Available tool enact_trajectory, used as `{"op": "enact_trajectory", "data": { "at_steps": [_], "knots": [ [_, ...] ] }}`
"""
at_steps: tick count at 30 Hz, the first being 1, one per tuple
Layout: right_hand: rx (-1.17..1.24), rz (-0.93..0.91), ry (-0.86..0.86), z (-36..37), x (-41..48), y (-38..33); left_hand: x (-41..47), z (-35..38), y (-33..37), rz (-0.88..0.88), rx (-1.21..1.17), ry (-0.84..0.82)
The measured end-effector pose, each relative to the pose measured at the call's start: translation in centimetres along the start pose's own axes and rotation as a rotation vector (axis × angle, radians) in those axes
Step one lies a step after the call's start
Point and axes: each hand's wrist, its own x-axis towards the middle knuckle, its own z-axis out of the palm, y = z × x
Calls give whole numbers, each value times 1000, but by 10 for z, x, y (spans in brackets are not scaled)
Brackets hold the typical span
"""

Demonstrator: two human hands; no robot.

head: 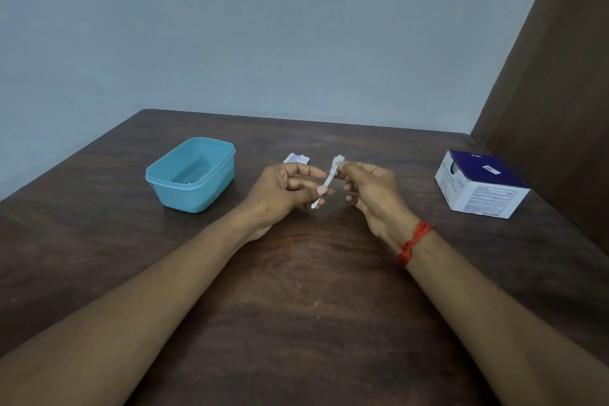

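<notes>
A slim white paper-wrapped packet [329, 176] is held up over the middle of the dark wooden table [296, 290]. My left hand [283, 198] pinches its lower part between thumb and fingers. My right hand [372, 194], with a red thread on the wrist, pinches the packet's upper end, where the wrapper looks crumpled. What is inside the packet is hidden.
A light-blue plastic tub [192, 175] stands open at the left with something small in its bottom. A torn white wrapper piece [296, 158] lies behind the hands. A purple-and-white carton [479, 188] sits at the right, near a brown panel [553, 92].
</notes>
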Motion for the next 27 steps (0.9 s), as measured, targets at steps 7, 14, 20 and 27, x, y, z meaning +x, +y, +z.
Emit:
{"op": "enact_trajectory", "data": {
  "at_steps": [7,14,20,27],
  "knots": [
    [-97,0,-107,-1,0,3,0,-1,0,-9,-27,46],
    [-58,-38,-37,1,-1,0,1,-3,2,-88,-65,-51],
    [-43,-45,-33,-2,0,-1,5,-5,1,-141,-40,-64],
    [-40,-44,-7,-3,2,-3,6,-4,0,-141,-7,-45]
  ]
}}
